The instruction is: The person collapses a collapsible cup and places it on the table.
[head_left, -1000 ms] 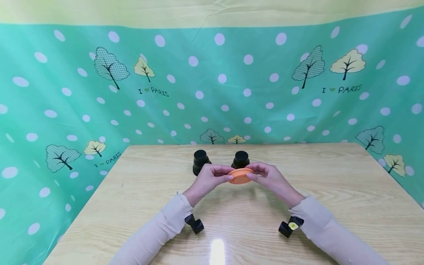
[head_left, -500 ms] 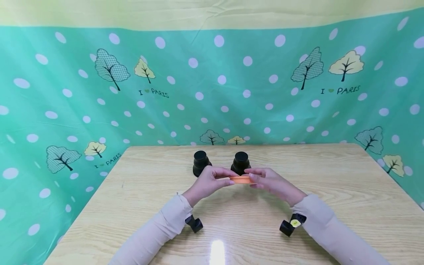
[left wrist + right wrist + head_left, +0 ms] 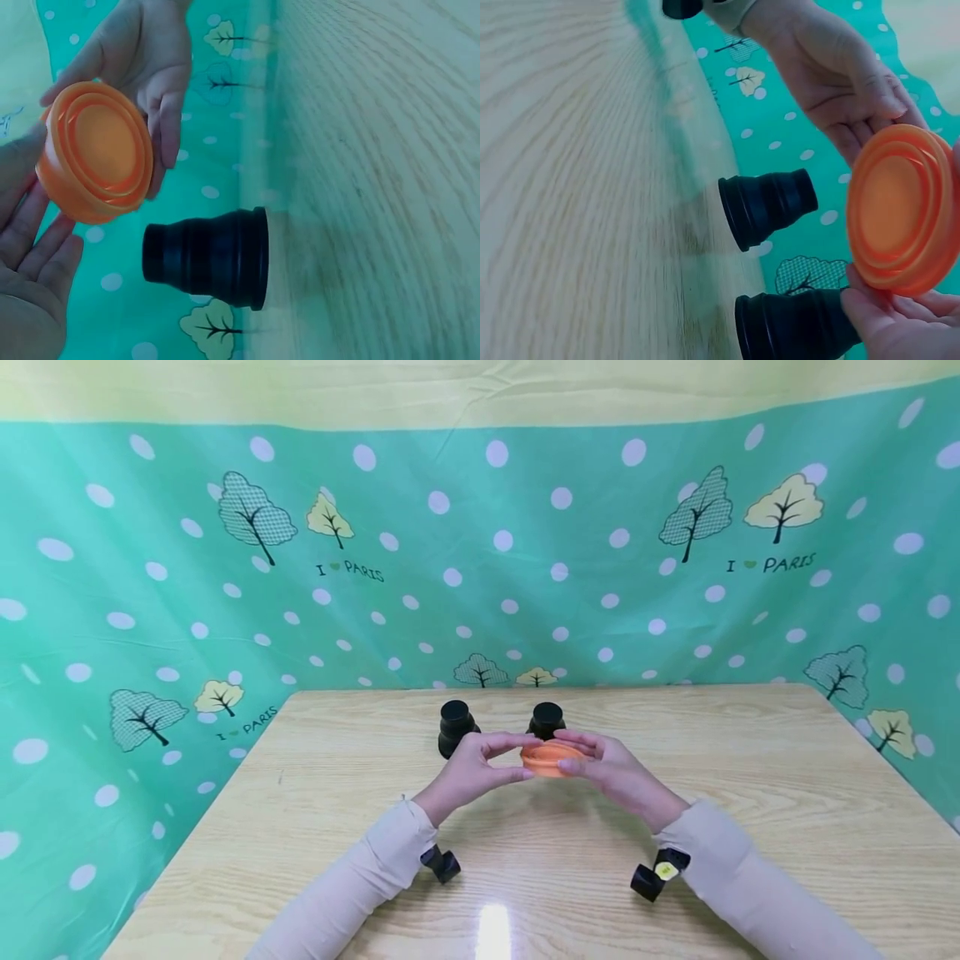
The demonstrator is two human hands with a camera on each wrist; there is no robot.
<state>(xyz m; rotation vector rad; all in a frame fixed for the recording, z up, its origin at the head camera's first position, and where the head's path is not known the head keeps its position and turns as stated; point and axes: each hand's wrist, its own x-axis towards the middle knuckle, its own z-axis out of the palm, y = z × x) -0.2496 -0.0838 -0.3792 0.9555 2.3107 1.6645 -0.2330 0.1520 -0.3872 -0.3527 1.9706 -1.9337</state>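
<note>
An orange collapsible cup [image 3: 551, 758], folded down to a shallow ringed disc, is held in the air between both hands. My left hand [image 3: 474, 775] holds its left edge between thumb and fingers. On the opposite edge my right hand [image 3: 622, 777] grips it, the thumb on the near side. Both wrist views show its concentric rings, as on the cup [image 3: 105, 146] in the left one. Beyond the hands, two black stepped cups, one to the left [image 3: 455, 727] and one to the right [image 3: 547, 718], stand with narrow ends up. The right one is partly hidden.
The light wooden table [image 3: 315, 827] carries both black cups near its middle. Behind it hangs a green dotted curtain [image 3: 420, 552] with printed trees. Small black cameras are worn at the left wrist [image 3: 442, 863] and right wrist [image 3: 656, 875].
The orange cup has turned in the hands: its flat face showed first, then it lay level edge-on, and now it tips so its rings show. Both hands shifted slightly; the black cups stayed put.
</note>
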